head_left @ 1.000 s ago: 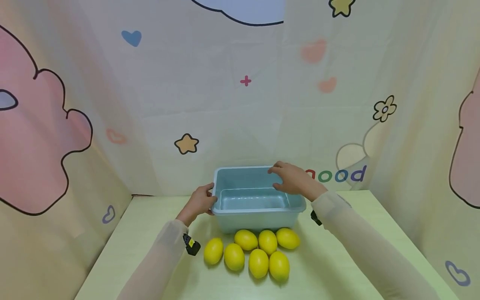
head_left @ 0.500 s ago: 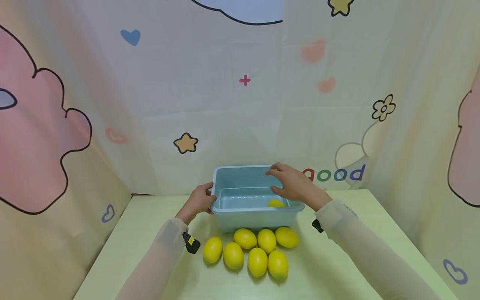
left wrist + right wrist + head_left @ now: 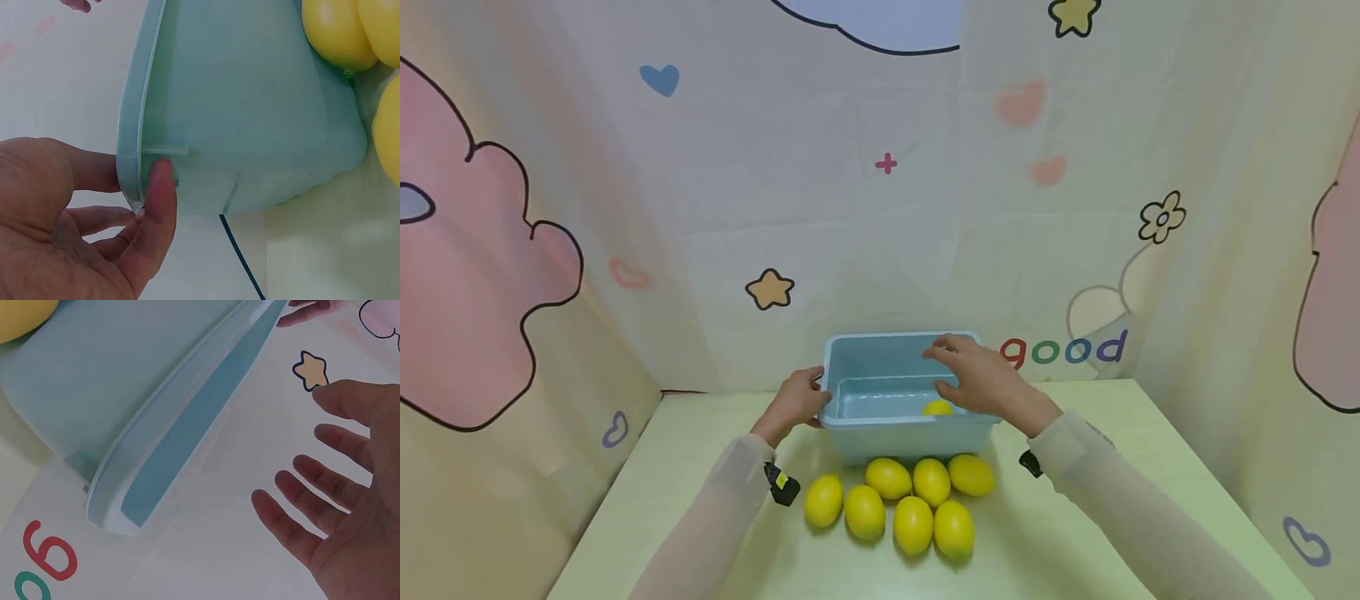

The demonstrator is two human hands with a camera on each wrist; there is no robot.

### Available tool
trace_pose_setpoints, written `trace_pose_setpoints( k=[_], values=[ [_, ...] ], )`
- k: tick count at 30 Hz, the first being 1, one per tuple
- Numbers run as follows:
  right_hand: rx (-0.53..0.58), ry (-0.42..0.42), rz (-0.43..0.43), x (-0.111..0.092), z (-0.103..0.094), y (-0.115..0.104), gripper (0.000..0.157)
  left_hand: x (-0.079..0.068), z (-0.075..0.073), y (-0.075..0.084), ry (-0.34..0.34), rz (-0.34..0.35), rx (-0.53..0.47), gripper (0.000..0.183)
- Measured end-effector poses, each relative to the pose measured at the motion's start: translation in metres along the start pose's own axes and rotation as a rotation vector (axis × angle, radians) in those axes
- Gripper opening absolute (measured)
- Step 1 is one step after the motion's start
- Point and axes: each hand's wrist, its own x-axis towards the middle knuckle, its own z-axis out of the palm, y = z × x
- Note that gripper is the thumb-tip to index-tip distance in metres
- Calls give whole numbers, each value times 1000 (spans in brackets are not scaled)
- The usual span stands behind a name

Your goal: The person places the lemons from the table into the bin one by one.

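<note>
A light blue plastic basin [image 3: 910,442] stands at the back of the table. My left hand [image 3: 797,398] grips its left rim; in the left wrist view the thumb and fingers pinch the rim's corner [image 3: 134,119]. Over the basin's right side hovers my right hand [image 3: 981,375], fingers spread and loosely bent. Nothing lies in that palm [image 3: 362,550] in the right wrist view. Inside the basin, near its front wall, one yellow lemon [image 3: 937,407] shows partly above the rim.
Several lemons [image 3: 913,525] lie in two loose rows on the pale table [image 3: 1045,533], right in front of the basin. A printed cloth curtain [image 3: 880,250] hangs close behind the basin and along both sides.
A lemon has come into sight inside the basin and has shifted a little left. My right hand has drifted slightly left above it. The left hand keeps its grip on the rim.
</note>
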Motion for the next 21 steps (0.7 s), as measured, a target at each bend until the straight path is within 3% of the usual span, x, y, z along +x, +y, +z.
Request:
trace_pose_setpoints(
  k=[10,21],
  values=[
    [-21,38,-52,-12,2,-10,41,-1,1,5,40,6,8,56],
    [1,-9,-61,-30,1,-28,47,0,0,5,27,-3,15,63]
  ],
)
